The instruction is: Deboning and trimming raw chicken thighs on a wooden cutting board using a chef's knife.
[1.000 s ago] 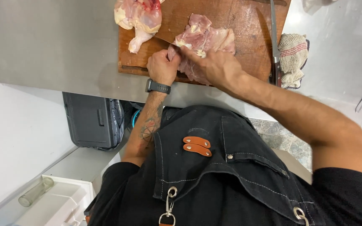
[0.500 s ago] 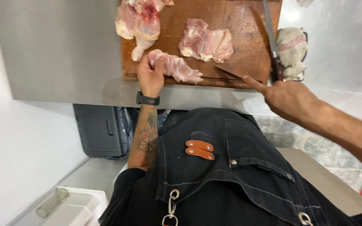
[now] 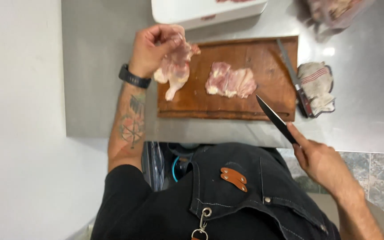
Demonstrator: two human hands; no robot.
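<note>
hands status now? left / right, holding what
Left hand: closed on a raw chicken piece, lifted at the cutting board's left end.
Right hand: closed on a black knife, blade over the board's near right corner.

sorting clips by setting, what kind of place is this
Most likely a commercial kitchen's meat prep station. A stainless steel counter carries a wooden cutting board with raw chicken on it. The right hand grips a dark knife, and the person wears a black apron.
</note>
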